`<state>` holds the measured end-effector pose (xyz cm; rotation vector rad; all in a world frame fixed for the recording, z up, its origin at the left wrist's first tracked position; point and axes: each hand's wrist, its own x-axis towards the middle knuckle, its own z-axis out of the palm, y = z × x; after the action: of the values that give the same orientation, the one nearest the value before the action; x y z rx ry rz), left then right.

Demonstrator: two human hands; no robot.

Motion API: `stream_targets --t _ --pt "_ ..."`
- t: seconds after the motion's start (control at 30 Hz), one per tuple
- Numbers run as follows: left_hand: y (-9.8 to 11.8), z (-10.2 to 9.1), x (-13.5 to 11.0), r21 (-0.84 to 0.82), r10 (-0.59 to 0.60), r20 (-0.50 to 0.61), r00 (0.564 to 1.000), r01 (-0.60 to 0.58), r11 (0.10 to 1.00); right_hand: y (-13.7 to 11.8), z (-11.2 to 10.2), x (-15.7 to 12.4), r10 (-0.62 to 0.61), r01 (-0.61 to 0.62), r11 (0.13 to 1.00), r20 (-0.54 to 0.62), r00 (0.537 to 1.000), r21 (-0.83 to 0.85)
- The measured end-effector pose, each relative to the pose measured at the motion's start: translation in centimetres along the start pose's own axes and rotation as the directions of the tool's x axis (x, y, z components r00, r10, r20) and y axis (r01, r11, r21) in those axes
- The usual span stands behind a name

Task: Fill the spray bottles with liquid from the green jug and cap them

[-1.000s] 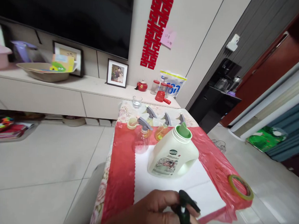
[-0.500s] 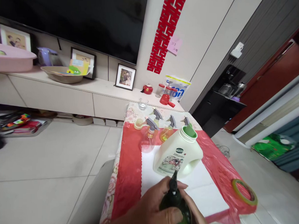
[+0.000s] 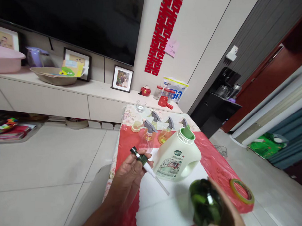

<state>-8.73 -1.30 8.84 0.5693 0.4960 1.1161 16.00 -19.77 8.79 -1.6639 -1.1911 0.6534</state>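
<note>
Between the fingers of my left hand [image 3: 132, 170] is a dark green pump head [image 3: 140, 157], its white tube [image 3: 158, 181] slanting down to the right. My right hand [image 3: 233, 213] is wrapped round a dark green bottle [image 3: 207, 203], which is blurred and tilted at the lower right. A large cream detergent jug [image 3: 177, 157] with a green spout stands uncapped between and beyond my hands, on a white sheet [image 3: 159, 206]. Behind it are several spray bottles with grey trigger heads, the nearest a clear spray bottle [image 3: 147, 139].
A red plastic sheet [image 3: 127, 142] covers the table, with a roll of tape [image 3: 242, 191] at its right edge. A cream cap [image 3: 136, 126] and a glass cup [image 3: 141, 106] sit at the far end. Beyond stands a low cabinet [image 3: 105, 107] holding a red scoop [image 3: 164, 101].
The pump head has come out of the green bottle. My left hand has moved left with it, while my right hand has carried the bottle to the right.
</note>
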Motion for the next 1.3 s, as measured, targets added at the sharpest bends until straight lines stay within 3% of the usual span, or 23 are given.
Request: stream_targets --t 0.1,0.17,0.27,0.4,0.57,0.9,1.17,1.3 --pt "-2.8 -1.9 0.9 0.049 -0.072 -0.054 0.996 0.075 0.996 -3.3 -2.8 3.0 -0.083 0.034 0.974 -0.213 0.974 -0.225" --pt "-4.7 -3.0 1.2 0.075 -0.104 -0.086 0.991 0.110 0.991 -5.6 -4.3 5.7 -0.225 0.110 0.903 -0.239 0.945 -0.415" --pt "-6.5 -3.8 1.2 0.109 -0.134 -0.073 0.988 0.141 0.984 -8.9 -5.6 9.4 -0.471 0.255 0.657 -0.122 0.874 -0.710" --pt "-6.9 -4.0 1.2 0.102 -0.155 -0.073 0.985 0.162 0.982 -12.0 -6.0 12.6 -0.624 0.432 0.328 0.151 0.767 -0.840" --pt "-7.1 -4.2 1.4 0.073 -0.182 -0.098 0.978 0.190 0.979 -14.3 -5.5 14.4 -0.622 0.507 0.042 0.375 0.688 -0.861" --pt "-6.2 -3.3 1.3 0.060 -0.211 -0.110 0.971 0.218 0.974 -17.1 -4.6 15.2 -0.520 0.454 -0.309 0.548 0.655 -0.836" --pt "-6.2 -3.0 1.3 0.036 -0.221 -0.116 0.968 0.226 0.973 -18.5 -3.6 15.5 -0.461 0.454 -0.471 0.650 0.604 -0.756" --pt "-6.2 -3.0 1.3 0.043 -0.225 -0.113 0.968 0.231 0.972 -19.3 -3.3 15.6 -0.435 0.482 -0.507 0.694 0.573 -0.715"
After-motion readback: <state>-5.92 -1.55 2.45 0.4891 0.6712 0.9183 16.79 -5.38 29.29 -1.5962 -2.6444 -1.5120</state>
